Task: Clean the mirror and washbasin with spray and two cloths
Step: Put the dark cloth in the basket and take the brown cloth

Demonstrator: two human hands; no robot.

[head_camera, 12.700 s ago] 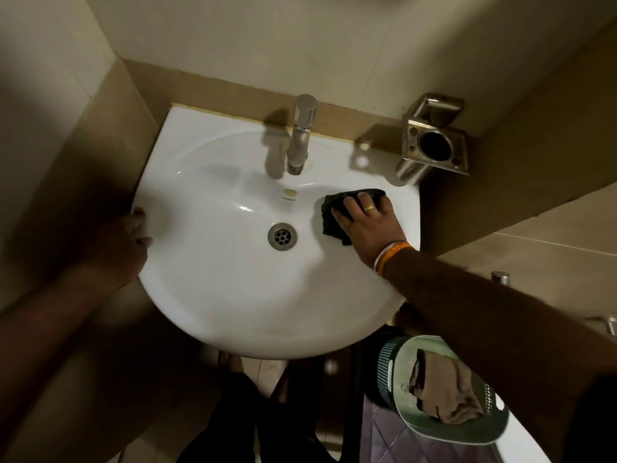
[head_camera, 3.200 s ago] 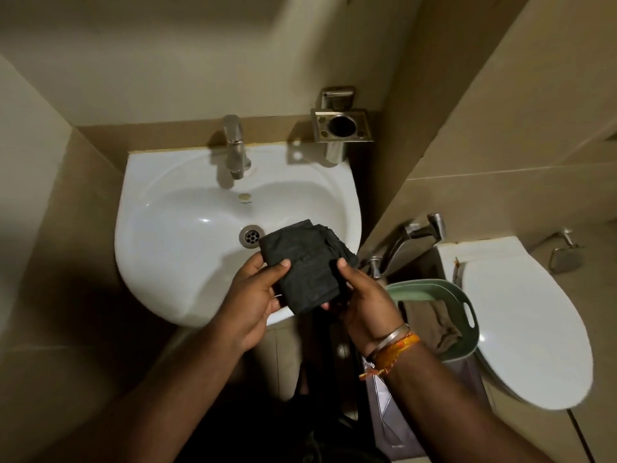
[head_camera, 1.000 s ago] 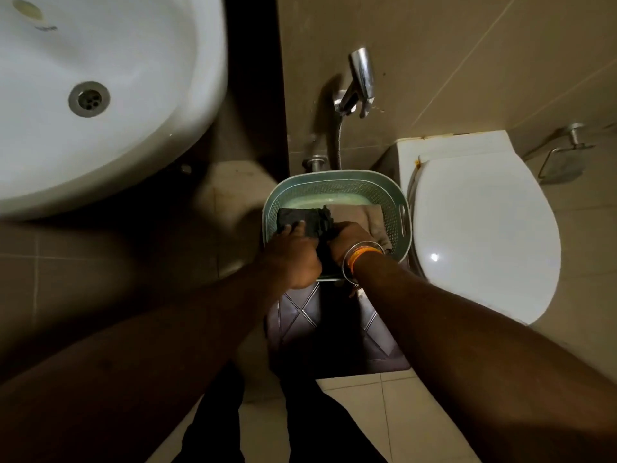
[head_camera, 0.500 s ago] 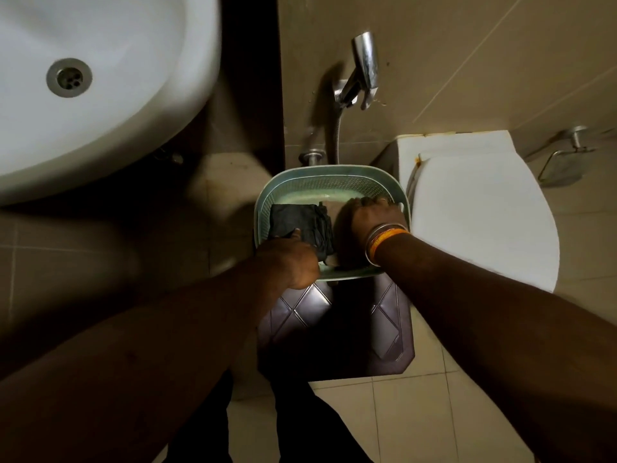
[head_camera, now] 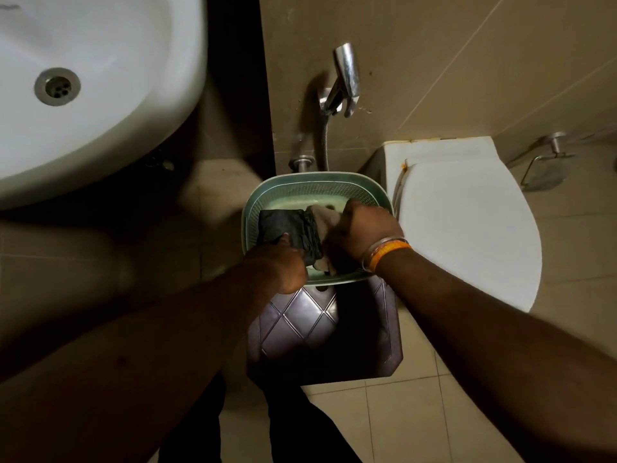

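Black cloth [head_camera: 287, 230]: folded, crumpled, in basket [head_camera: 317, 183] at 12 o'clock.
Left hand [head_camera: 278, 267]: grips black cloth.
Right hand [head_camera: 362, 233]: closed on beige cloth [head_camera: 323, 215].

Both hands [head_camera: 364, 233] in green basket [head_camera: 317, 182], black cloth [head_camera: 287, 227].

Both forearms are bare right up to where they leave the view, with no sleeve showing on either. The right hand [head_camera: 364, 233] has two bands stacked at the wrist: a thin silver-coloured bangle [head_camera: 384, 243] on the hand side and, toward four o'clock from it, a broader orange thread band [head_camera: 389, 253]. The left hand [head_camera: 283, 265] and its wrist carry nothing. At six o'clock, dark trousers [head_camera: 300, 426] cover both legs.
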